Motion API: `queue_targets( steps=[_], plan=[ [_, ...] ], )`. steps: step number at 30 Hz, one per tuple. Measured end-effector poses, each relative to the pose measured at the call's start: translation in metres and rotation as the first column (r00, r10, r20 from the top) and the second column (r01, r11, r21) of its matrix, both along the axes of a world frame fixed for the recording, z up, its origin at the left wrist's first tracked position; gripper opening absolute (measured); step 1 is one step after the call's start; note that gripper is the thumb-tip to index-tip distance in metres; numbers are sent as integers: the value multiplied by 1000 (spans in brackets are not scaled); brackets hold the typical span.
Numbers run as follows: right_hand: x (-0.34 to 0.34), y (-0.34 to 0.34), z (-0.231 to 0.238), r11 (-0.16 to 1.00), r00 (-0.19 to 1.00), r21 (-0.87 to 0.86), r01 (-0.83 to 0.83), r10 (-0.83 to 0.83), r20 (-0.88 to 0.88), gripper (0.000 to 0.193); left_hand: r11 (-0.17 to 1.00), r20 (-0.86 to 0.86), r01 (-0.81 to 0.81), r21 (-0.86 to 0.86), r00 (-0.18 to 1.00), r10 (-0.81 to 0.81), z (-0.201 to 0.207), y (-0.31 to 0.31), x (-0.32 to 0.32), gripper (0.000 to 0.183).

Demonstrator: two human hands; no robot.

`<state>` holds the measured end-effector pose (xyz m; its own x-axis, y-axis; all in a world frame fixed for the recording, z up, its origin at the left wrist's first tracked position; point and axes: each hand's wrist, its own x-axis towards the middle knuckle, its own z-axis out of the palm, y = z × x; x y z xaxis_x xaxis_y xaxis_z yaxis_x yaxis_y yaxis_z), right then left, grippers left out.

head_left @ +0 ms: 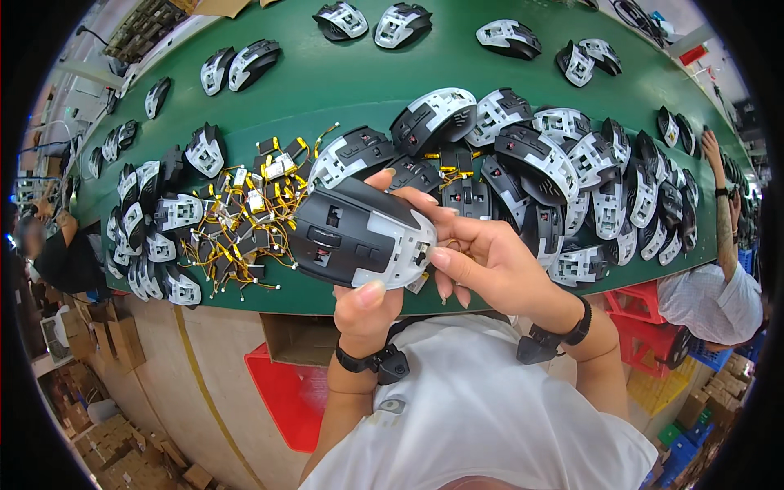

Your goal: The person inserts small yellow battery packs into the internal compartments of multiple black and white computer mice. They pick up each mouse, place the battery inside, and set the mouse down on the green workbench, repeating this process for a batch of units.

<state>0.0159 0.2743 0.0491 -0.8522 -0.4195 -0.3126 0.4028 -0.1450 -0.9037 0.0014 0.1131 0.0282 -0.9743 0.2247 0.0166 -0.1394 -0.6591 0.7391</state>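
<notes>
A black and white computer mouse shell (347, 233) is held up in front of me, above the table's near edge. My left hand (367, 306) grips it from beneath, the thumb on its near side and fingertips over its far side. My right hand (494, 261) closes on the white end at the right, its thumb beside a small cutout there. Whether a small part or wire sits between those right fingers is hidden. Just left of the shell spreads a heap of small batteries with yellow wires (245, 229). More mouse shells (535, 163) are piled behind and right of my hands.
The green table (343, 94) carries scattered shells (403, 26) farther back and another group (147, 220) at left. A co-worker's arm (723, 204) reaches over the right end; another person (57, 253) sits at far left. A red bin (286, 400) and cardboard box (298, 339) stand below the edge.
</notes>
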Motion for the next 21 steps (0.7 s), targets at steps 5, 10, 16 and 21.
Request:
queue_targets(
  steps=[5, 10, 16, 21],
  plan=[
    [0, -1, 0, 998, 999, 57, 41, -40, -15, 28, 1000, -39, 22, 6, 999, -21, -7, -1, 4, 97],
    [1, -1, -1, 983, 989, 133, 123, -110, -98, 21, 994, -40, -52, -101, 998, 48, -3, 4, 6, 98],
    [6, -6, -7, 947, 938, 161, 278, -231, -259, 16, 999, -92, -20, -27, 996, 18, -4, 0, 4, 98],
    [15, -6, -4, 898, 882, 268, 348, -216, -419, 12, 984, -95, -130, -120, 988, 119, 2, 8, 7, 97]
  ],
)
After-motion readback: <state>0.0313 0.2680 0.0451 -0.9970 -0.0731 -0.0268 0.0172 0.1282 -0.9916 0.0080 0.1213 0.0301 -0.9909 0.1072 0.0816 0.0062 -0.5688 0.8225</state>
